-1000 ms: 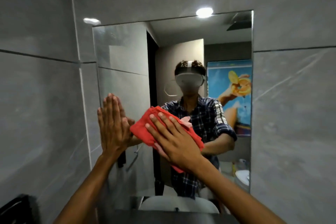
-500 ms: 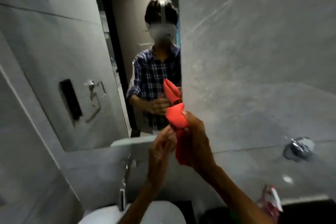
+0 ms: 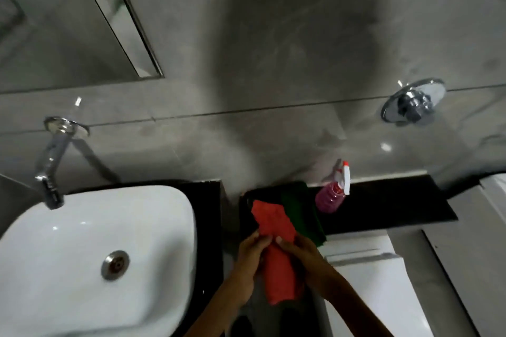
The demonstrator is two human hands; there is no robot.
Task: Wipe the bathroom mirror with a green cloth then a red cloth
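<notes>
the grey tiled wall [image 3: 273, 49] fills most of the frame, and only a corner of the mirror [image 3: 68, 22] is seen at the upper left. below it, at the lower left, the white basin [image 3: 82, 241] is set under a chrome tap [image 3: 52, 167]. a black tabletop [image 3: 383, 205] runs across the centre right, and the green cloth [image 3: 301, 213] is laid on it, folded, just beside a pink spray bottle [image 3: 332, 194]. a chrome wall valve [image 3: 413, 104] is mounted at the upper right.

at the lower centre the red cloth [image 3: 276, 249] is gripped from both sides: the left hand [image 3: 252, 257] is closed around its left edge and the right hand [image 3: 304, 254] is closed around its right edge, with the upper end fanned out over the edge of the green cloth and the lower end hanging between the wrists.

the wiping appears to be finished, and the cloth is probably being gathered or folded to be put down. the step is best done by folding the loose upper end in first, so that nothing is dragged across the bottle, and by setting the bundle flat on the bare tabletop next to the green cloth rather than on the basin rim.
</notes>
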